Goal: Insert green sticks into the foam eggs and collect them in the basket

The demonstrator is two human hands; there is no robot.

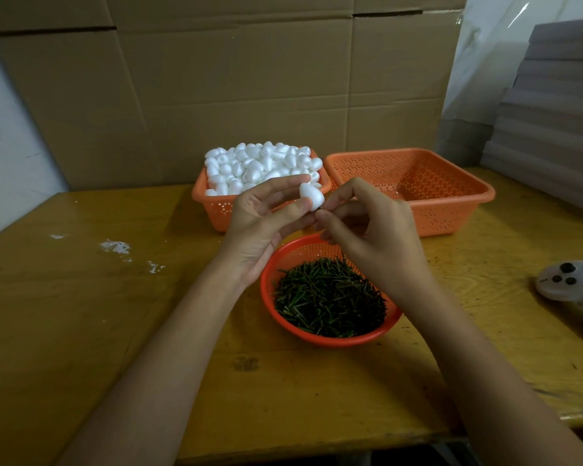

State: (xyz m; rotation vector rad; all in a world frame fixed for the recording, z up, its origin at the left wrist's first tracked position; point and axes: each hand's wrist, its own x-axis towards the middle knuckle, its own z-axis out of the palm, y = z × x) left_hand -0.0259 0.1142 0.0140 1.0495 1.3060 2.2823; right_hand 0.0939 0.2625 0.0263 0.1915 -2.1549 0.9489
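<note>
**Egg held for insertion.** Left hand (263, 223) grasps one egg (310, 196) between thumb and fingertips, round its middle. Right hand (374, 230) fingertips are pinched together against the egg's lower end; whether a stick lies between them cannot be told. Loose sticks (330, 297) lie below both hands; the basket (451, 196) stands beyond the right knuckles. The egg is probably very light, soft and easily dented: hold it gently across the widest part and press a thin stick straight in.
</note>
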